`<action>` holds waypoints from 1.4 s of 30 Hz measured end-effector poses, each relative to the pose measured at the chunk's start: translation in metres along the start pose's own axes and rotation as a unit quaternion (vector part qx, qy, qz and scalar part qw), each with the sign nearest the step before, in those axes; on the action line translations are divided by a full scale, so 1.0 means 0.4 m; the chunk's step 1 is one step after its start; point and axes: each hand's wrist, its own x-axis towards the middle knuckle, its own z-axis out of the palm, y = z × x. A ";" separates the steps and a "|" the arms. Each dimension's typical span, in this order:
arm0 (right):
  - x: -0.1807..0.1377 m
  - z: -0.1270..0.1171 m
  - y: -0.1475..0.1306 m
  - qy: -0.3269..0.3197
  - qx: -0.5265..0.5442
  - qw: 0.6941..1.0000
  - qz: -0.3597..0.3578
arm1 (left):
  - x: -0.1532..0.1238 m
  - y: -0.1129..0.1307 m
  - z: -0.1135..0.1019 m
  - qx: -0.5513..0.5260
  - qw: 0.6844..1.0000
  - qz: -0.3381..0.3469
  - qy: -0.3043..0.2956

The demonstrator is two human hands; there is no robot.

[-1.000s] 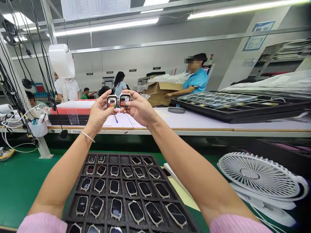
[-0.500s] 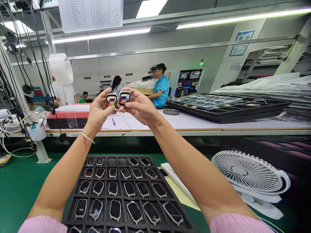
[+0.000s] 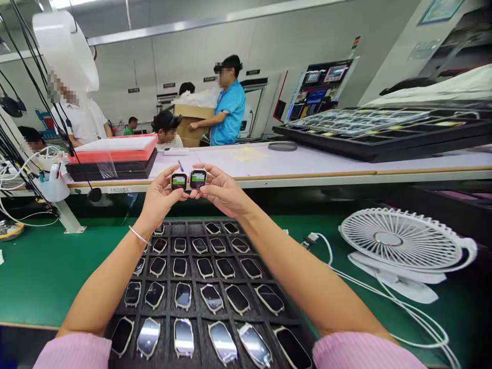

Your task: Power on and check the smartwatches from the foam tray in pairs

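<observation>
My left hand (image 3: 158,200) pinches a small watch body (image 3: 179,181) whose lit screen shows a green bar. My right hand (image 3: 222,190) pinches a second watch body (image 3: 198,179) with the same green screen. The two are held side by side, touching, above the far end of a black foam tray (image 3: 169,306). Several dark-screened watch bodies (image 3: 203,267) lie in the tray's pockets, in rows. The tray rests on a green mat (image 3: 42,266) between my forearms.
A white desk fan (image 3: 400,245) lies at the right, its white cable (image 3: 388,297) trailing over the mat. A raised white shelf (image 3: 292,166) behind carries black trays (image 3: 384,134) and a red-edged stack (image 3: 115,151). Hanging cables (image 3: 57,102) at left. Several people stand or sit beyond the shelf.
Both hands lowered with the watch bodies toward the tray. The screens changed from a camera picture to a green bar. My view tilted down and the people behind moved about.
</observation>
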 end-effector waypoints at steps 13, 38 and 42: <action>-0.097 -0.048 0.198 0.028 0.065 0.992 0.103 | -0.092 -0.173 -0.025 0.041 0.992 -0.118 0.033; -0.150 -0.072 0.270 0.038 0.084 0.982 0.162 | -0.135 -0.233 -0.047 0.010 0.974 -0.227 0.023; -0.158 -0.074 0.292 0.055 0.104 0.974 0.194 | -0.143 -0.254 -0.050 -0.010 0.965 -0.261 0.037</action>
